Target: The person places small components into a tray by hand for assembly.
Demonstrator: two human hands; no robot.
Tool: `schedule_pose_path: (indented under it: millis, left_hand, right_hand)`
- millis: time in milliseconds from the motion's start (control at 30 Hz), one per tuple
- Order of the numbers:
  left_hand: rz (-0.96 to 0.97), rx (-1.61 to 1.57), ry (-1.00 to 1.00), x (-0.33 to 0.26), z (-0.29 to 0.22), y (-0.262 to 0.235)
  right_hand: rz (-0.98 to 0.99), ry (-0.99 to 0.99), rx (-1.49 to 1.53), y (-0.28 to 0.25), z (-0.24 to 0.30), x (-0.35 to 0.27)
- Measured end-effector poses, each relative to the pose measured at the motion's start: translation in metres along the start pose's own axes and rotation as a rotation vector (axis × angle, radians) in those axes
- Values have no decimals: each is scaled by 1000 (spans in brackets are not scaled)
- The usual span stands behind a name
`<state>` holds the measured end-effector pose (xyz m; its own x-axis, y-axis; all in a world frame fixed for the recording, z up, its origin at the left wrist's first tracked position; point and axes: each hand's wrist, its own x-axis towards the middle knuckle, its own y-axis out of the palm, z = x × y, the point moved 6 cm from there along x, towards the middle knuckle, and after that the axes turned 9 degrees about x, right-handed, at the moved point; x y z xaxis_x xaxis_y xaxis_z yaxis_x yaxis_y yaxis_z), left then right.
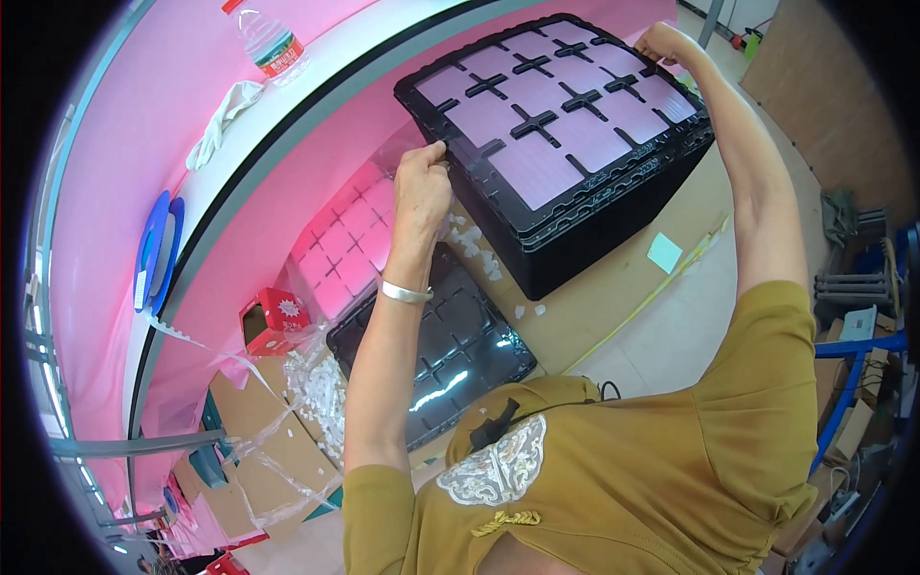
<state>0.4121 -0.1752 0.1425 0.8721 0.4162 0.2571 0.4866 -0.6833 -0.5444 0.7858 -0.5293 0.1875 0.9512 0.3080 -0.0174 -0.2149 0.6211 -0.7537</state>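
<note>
Gripping opposite edges of the black compartment tray (556, 115) atop the stack at upper centre of the frame — left hand (422, 187) pinched on the near-left rim, right hand (666, 43) closed on the far corner — an uneven lift could tilt it, spilling its pink-filmed panels onto the bench (623, 287).
</note>
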Motion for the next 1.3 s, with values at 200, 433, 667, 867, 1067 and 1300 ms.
schedule_pose_path:
  millis: [200,433,667,867,1067,1300]
  left_hand:
    - [-64,135,61,-10,5,6]
    - [-90,256,72,-12,1,1]
    - [-127,361,79,-7,2,0]
    - [-132,349,137,-15,-12,8]
    - [-131,345,124,-15,-18,11]
    - [-169,380,92,-19,-8,0]
  right_hand:
    - [12,2,-24,7,-10,11]
    - [102,-28,-124,19,-32,34]
    - [-181,-431,-851,38,16,32]
    - [-118,-570,-1073,7,-50,81]
    - [-87,-518,-1001,-3,-59,84]
    - [-394,-219,-504,16,-20,63]
